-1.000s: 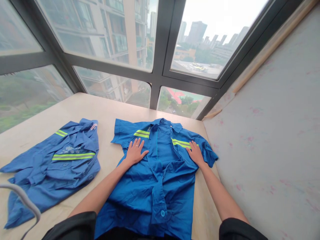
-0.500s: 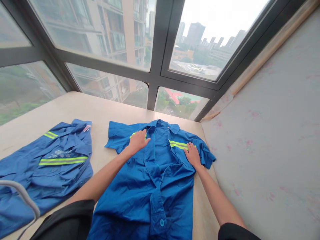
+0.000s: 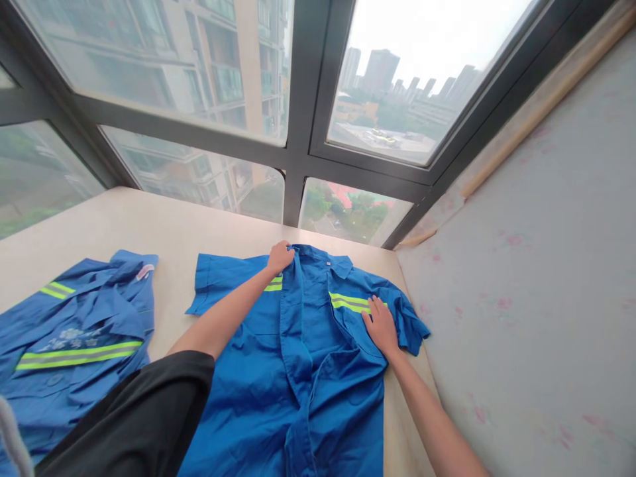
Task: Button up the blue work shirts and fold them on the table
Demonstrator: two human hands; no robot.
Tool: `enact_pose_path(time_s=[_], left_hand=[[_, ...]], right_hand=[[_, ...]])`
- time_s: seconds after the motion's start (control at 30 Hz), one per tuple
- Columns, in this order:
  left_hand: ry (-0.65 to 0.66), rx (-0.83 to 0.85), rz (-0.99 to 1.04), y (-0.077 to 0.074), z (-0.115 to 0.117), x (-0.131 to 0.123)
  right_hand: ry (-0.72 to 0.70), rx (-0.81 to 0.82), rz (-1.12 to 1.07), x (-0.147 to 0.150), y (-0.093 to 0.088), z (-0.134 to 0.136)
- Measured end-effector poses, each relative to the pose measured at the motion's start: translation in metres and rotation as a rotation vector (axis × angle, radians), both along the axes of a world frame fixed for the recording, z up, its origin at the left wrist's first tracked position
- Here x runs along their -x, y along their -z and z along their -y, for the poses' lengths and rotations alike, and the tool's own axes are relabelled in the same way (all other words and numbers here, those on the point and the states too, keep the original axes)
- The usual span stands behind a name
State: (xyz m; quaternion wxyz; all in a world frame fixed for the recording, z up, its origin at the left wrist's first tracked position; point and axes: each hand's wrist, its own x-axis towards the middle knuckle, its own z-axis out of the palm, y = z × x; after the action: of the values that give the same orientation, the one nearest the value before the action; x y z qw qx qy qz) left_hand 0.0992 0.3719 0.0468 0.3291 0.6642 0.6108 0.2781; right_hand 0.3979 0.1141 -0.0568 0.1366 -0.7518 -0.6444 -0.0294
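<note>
A blue short-sleeved work shirt (image 3: pixel 248 384) with yellow-green and grey reflective stripes lies front up and unbuttoned, its collar toward the window. My left hand (image 3: pixel 281 257) pinches the collar's left side, its fingertips partly hidden by the cloth. Resting flat on the right chest panel, just below the reflective stripe (image 3: pixel 352 303), is my right hand (image 3: pixel 381 326), fingers stretched out. The lower hem of the shirt runs out of the picture.
Another blue work shirt (image 3: pixel 94 318) with similar stripes lies at the left. A grey cord or tube (image 3: pixel 14 437) shows at the lower left edge. Both shirts lie on a pale wooden surface (image 3: pixel 144 215), bounded by dark window frames (image 3: pixel 297 132) and a flowered wall (image 3: pixel 536 265) at right.
My left hand has moved up from the left chest stripe to the collar and taken hold of it. My right hand stays on the right chest. The view has shifted slightly.
</note>
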Motion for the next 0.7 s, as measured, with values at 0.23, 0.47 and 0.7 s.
enact_pose_path(time_s=[0.23,0.47,0.7], left_hand=[[0.036,0.082,0.264,0.02,0.013,-0.028],[0.265,-0.019,0.17,0.042,0.058,-0.029],[0.361,-0.169,-0.118,0.057,0.128,-0.01]], right_hand=[[-0.006,-0.005,-0.015,0.0,0.0,0.001],[-0.007,-0.004,-0.002,0.0,-0.001,0.001],[0.002,-0.004,0.03,0.0,-0.001,0.0]])
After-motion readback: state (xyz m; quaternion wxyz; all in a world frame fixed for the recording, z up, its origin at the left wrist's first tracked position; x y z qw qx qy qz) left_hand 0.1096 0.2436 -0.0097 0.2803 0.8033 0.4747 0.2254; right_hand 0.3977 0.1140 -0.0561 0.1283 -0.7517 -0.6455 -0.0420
